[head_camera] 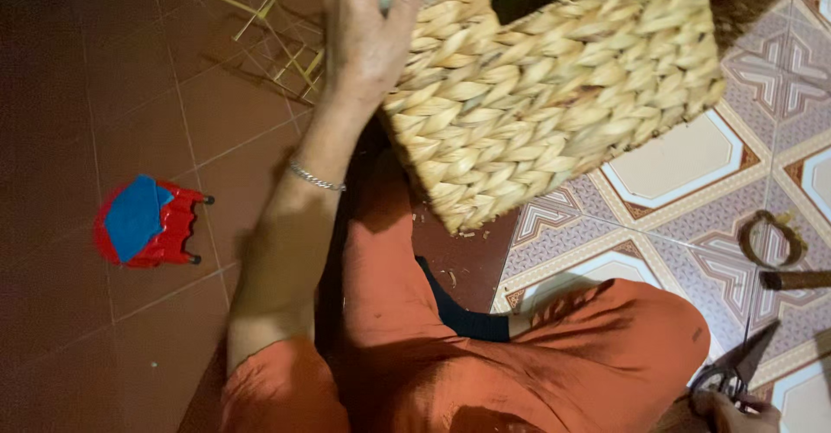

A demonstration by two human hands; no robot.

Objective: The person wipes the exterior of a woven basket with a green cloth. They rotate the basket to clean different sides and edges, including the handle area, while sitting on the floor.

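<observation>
From the head camera, a woven basket (554,87) of pale braided fibre fills the upper centre and upper right of the frame, tilted, with a dark rectangular handle slot near its top edge. What lies inside cannot be made out. The left hand (368,39) presses against its left side at the top centre, fingers (407,0) extended along the weave, holding it up; a thin silver bracelet (316,178) circles the wrist.

The floor (104,78) is plain brown tile on the left and patterned tile with pale shapes on the right. A small red stool with a blue top (143,221) lies tipped over at the left. A thin wire frame (268,18) lies at the upper left.

At the lower right corner, the right hand (736,411) grips dark scissors (736,368). A fibre ring (770,238) lies at the right edge.
</observation>
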